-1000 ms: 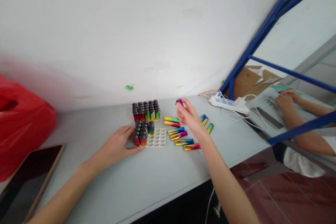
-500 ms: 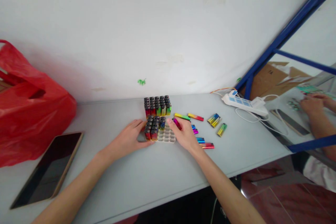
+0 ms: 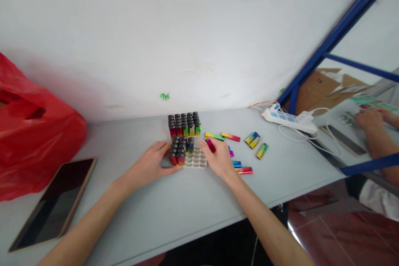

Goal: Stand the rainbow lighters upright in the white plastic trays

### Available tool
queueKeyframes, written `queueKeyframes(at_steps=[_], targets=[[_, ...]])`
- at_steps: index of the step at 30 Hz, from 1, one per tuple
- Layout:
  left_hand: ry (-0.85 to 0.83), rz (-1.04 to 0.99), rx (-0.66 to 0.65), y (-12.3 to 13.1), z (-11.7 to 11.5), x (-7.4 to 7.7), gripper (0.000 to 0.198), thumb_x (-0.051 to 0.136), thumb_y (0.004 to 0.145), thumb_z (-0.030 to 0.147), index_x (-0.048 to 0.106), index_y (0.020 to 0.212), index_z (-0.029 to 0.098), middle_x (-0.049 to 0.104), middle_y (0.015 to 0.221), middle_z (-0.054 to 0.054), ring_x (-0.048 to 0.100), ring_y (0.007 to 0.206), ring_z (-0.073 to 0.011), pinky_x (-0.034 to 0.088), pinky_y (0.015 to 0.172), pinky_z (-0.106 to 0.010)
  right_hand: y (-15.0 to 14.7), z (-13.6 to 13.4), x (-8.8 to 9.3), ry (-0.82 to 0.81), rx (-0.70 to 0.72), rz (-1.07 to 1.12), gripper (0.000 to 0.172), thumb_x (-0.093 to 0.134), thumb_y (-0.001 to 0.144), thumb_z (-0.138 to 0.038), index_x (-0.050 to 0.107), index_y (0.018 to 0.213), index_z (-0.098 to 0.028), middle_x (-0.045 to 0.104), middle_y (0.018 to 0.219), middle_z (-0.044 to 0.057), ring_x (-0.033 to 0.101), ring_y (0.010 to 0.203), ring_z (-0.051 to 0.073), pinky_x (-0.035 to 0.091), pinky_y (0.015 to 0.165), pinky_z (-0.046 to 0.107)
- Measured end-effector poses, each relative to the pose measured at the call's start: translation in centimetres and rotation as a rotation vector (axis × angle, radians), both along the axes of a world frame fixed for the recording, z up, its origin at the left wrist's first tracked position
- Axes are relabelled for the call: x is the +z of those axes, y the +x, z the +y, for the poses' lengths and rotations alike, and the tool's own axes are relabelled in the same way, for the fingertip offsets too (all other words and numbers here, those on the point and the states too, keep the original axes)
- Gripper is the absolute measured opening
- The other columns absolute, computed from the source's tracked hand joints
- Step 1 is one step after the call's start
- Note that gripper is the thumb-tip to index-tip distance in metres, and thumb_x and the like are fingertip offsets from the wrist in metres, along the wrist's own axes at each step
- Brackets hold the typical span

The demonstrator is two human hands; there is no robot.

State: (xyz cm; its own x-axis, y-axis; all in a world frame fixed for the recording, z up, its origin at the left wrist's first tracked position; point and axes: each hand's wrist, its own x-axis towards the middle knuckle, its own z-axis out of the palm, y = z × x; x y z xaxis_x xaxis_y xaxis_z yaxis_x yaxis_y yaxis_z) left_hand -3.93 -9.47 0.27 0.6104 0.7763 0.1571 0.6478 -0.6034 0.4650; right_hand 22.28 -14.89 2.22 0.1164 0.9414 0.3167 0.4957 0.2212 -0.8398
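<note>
Several black-topped lighters point(image 3: 178, 149) stand upright in the left part of a pale tray point(image 3: 197, 162) with small round cells. My left hand point(image 3: 152, 160) is curved round the tray's left side, thumb along the front edge and fingers behind, apart from one another. Over the tray's right part, my right hand point(image 3: 218, 156) pinches a magenta lighter point(image 3: 210, 145). Behind the tray stands a full block of upright lighters point(image 3: 184, 124). Loose colourful lighters lie right of my right hand, among them a red and yellow one point(image 3: 230, 136) and a green and yellow one point(image 3: 262, 151).
A red plastic bag point(image 3: 40, 133) and a phone point(image 3: 52, 203) are at the left. A white power strip point(image 3: 289, 120) with cables lies at the back right, beside a blue metal frame point(image 3: 330, 37). Beyond the frame, another person's hands point(image 3: 370, 118) are over a surface.
The whole view has shifted slightly. Both hands keep nearly the same places at the tray, and the magenta lighter is still in my right hand.
</note>
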Motion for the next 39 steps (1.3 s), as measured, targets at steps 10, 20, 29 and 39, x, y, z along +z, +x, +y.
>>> queueKeyframes(at_steps=[10, 20, 29, 39], targets=[[-0.019, 0.035, 0.017, 0.2, -0.2, 0.6, 0.052, 0.076, 0.09, 0.067, 0.069, 0.11, 0.02, 0.073, 0.118, -0.012, 0.071, 0.111, -0.0352, 0.059, 0.106, -0.05, 0.2, -0.1, -0.2, 0.02, 0.019, -0.089, 0.038, 0.057, 0.099, -0.035, 0.039, 0.067, -0.027, 0.047, 0.06, -0.004, 0.043, 0.059, 0.016, 0.032, 0.063, 0.032], [0.002, 0.006, -0.004, 0.1, 0.1, 0.0, 0.05, 0.077, 0.089, 0.068, 0.07, 0.108, 0.022, 0.074, 0.112, -0.01, 0.072, 0.108, -0.0344, 0.06, 0.099, -0.048, 0.7, -0.2, -0.6, 0.101, 0.155, -0.139, 0.029, 0.049, 0.115, -0.044, 0.054, 0.093, -0.026, 0.064, 0.086, 0.002, 0.062, 0.082, 0.022, 0.047, 0.08, 0.033], [0.006, -0.014, 0.007, 0.2, 0.0, 0.2, 0.05, 0.078, 0.087, 0.068, 0.072, 0.107, 0.023, 0.076, 0.108, -0.01, 0.072, 0.105, -0.034, 0.06, 0.097, -0.046, 1.5, -0.1, -0.3, 0.092, 0.213, -0.154, 0.043, 0.059, 0.114, -0.048, 0.049, 0.077, -0.026, 0.063, 0.071, 0.0, 0.062, 0.068, 0.02, 0.045, 0.069, 0.033], [-0.018, 0.007, 0.016, 0.2, -0.3, 0.5, 0.046, 0.078, 0.089, 0.061, 0.069, 0.109, 0.021, 0.075, 0.112, -0.01, 0.072, 0.108, -0.0352, 0.059, 0.101, -0.049, -0.2, -0.1, -0.3, 0.128, 0.229, -0.553, 0.031, 0.063, 0.114, -0.045, 0.069, 0.093, -0.023, 0.074, 0.09, 0.008, 0.068, 0.09, 0.027, 0.05, 0.086, 0.038]])
